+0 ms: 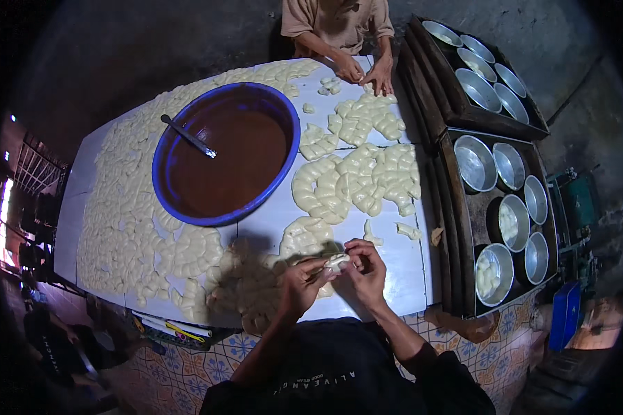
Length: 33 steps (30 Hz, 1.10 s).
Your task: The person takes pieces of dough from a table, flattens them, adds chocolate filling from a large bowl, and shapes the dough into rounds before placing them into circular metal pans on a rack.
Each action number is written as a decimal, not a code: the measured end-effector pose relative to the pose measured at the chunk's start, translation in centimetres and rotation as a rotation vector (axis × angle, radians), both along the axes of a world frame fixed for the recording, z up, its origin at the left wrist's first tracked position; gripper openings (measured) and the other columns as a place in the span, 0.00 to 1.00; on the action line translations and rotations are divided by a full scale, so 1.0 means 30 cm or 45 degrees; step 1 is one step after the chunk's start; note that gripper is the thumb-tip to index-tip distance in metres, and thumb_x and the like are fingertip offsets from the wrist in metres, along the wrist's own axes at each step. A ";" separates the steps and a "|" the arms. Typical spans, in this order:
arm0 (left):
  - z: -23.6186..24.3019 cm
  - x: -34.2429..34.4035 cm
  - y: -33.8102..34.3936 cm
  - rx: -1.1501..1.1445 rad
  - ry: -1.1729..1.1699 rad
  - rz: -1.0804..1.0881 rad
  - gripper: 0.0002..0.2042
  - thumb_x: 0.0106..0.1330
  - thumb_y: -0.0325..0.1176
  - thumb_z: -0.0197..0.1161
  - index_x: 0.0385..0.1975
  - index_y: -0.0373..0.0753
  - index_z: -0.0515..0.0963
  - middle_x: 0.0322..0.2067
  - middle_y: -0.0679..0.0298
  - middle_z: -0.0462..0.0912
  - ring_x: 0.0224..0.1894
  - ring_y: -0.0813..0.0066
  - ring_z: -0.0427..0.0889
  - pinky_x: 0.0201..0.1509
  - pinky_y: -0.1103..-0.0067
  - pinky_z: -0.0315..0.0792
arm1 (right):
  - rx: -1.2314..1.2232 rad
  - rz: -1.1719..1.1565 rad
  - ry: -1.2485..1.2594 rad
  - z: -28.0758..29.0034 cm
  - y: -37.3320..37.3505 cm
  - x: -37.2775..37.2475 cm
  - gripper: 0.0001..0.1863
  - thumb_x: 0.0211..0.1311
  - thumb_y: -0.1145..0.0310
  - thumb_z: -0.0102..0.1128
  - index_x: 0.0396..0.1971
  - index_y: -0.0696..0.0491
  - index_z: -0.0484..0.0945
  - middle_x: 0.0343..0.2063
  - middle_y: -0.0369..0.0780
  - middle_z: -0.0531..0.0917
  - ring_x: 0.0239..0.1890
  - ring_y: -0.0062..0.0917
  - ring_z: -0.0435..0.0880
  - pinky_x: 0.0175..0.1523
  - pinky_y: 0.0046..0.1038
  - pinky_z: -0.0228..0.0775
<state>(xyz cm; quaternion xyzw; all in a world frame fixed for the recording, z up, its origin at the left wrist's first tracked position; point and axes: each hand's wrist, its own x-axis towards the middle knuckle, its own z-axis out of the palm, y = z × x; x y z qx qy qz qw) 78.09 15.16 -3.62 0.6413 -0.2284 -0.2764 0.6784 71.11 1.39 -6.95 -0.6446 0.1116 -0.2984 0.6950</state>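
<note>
Near the table's front edge I pinch a small pale dough piece (337, 261) between the fingers of my left hand (301, 283) and my right hand (364, 277). Both hands are raised a little over the white tiled table (415, 280). Beneath and around them lie flattened clusters of pale dough (304, 236), some in shadow, with a few loose strips (408, 232) to the right.
A blue basin (160, 162) of brown liquid holds a dark-handled utensil (187, 135); dough spreads along its left. A co-worker (332, 28) handles dough opposite me. At right, stacked dark trays (450, 214) hold round metal tins (475, 162), some containing dough.
</note>
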 end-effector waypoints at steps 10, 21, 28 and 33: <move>-0.086 -0.098 -0.013 -0.119 0.241 0.177 0.26 0.60 0.20 0.62 0.55 0.36 0.57 0.37 0.63 0.73 0.41 0.79 0.76 0.41 0.81 0.79 | 0.028 0.290 0.758 0.080 -0.023 -0.089 0.10 0.62 0.72 0.58 0.40 0.61 0.82 0.44 0.40 0.78 0.43 0.22 0.77 0.46 0.24 0.70; -0.081 -0.119 0.015 -0.246 0.150 0.109 0.45 0.47 0.10 0.55 0.66 0.40 0.42 0.64 0.54 0.50 0.66 0.61 0.58 0.61 0.65 0.68 | -0.322 0.972 0.626 0.045 -0.136 -0.099 0.34 0.61 0.77 0.55 0.67 0.48 0.57 0.46 0.42 0.80 0.41 0.25 0.80 0.45 0.26 0.72; -0.181 -0.046 0.019 0.120 -0.064 0.311 0.22 0.55 0.15 0.56 0.52 0.33 0.67 0.47 0.59 0.74 0.49 0.72 0.75 0.52 0.79 0.71 | -0.634 1.031 0.743 -0.006 -0.206 0.017 0.44 0.41 0.86 0.56 0.65 0.50 0.58 0.36 0.42 0.78 0.41 0.38 0.80 0.45 0.34 0.72; -0.188 -0.089 0.002 0.121 0.050 0.187 0.16 0.59 0.16 0.56 0.47 0.35 0.70 0.52 0.57 0.71 0.49 0.73 0.76 0.51 0.78 0.72 | -1.133 0.551 0.351 -0.045 -0.236 -0.059 0.36 0.47 0.78 0.57 0.62 0.52 0.62 0.48 0.46 0.74 0.53 0.42 0.72 0.56 0.38 0.66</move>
